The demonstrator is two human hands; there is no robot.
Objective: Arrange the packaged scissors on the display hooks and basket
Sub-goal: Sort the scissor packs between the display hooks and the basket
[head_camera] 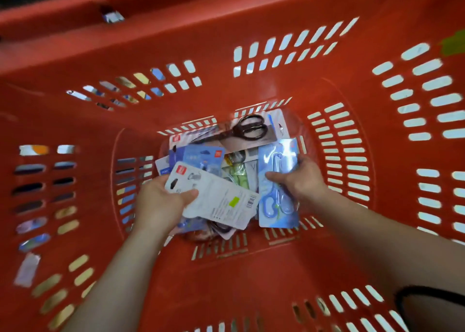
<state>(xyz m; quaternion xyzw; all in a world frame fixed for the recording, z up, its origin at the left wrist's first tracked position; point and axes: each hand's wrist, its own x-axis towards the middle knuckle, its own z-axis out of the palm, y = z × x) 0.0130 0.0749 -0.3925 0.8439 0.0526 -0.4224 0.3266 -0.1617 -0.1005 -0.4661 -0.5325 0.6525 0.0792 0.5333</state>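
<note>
I look down into a deep red plastic basket (226, 85) with slotted walls. At its bottom lies a heap of packaged scissors. My left hand (161, 200) grips a white card pack (221, 198), back side up, with a green sticker and a barcode. My right hand (299, 178) holds a light blue pack with blue-handled scissors (276, 185), thumb across its front. A pack with black-handled scissors (249, 130) lies at the far side of the heap. Blue packs (198, 158) and a green pack (239, 173) lie between.
The basket's red walls rise on all sides around both forearms. Through the slots on the left, blurred goods show outside the basket. A dark band (427, 291) crosses the lower right corner.
</note>
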